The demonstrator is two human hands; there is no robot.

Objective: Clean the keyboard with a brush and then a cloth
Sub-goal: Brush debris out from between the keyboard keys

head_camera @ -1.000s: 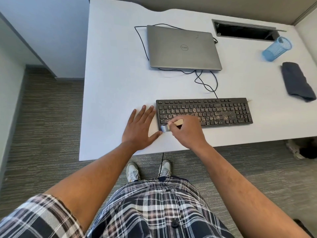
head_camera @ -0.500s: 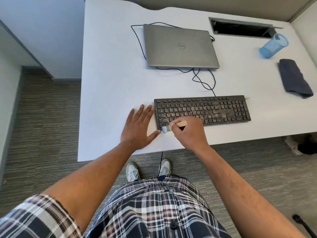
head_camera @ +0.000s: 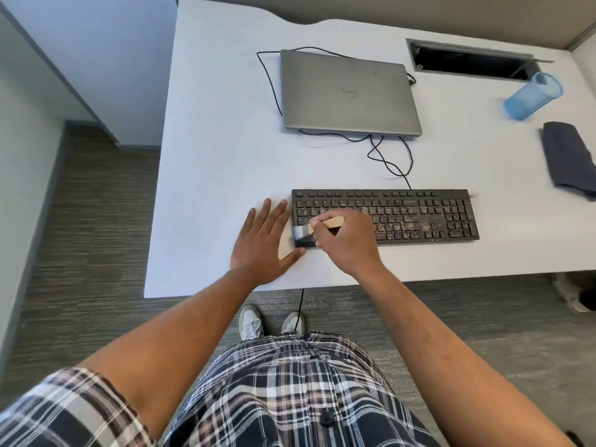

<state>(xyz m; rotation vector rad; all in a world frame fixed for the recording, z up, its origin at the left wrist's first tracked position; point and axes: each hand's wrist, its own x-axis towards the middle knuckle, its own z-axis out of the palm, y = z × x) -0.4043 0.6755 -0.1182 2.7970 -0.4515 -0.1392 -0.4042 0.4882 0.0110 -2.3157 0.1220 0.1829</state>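
Head view, the only one: right hand (head_camera: 346, 241) has its grip closed on the brush (head_camera: 314, 228), fingers wrapped round the pale wooden handle, with the metal ferrule and dark bristles pointing left and down onto the keyboard (head_camera: 385, 216) at its front-left corner. Handle is held low and near-flat, which probably lets the bristles drag across the key tops and dig into the gaps rather than just tapping. Left hand (head_camera: 263, 243) lies flat on the desk (head_camera: 219, 156), fingers spread, holding nothing, thumb tip right at the keyboard's near-left corner; reads as a brace so the board doesn't slide under the strokes, and it may also catch debris swept leftward. Crumbs are thick over the middle and right key rows; far-left keys look cleaner, though the hand hides part of them. So the brush stage looks early to midway. Cloth (head_camera: 569, 159) sits folded at the right edge of the desk, well apart from the keyboard, parked for the second stage. Blue cup (head_camera: 532, 96) stands behind the cloth, near the cable slot (head_camera: 467, 61). Closed laptop (head_camera: 348, 95) sits behind the keyboard, with the keyboard cable (head_camera: 392, 162) looping toward it. Keyboard is near the desk's front edge, in easy reach of both hands.
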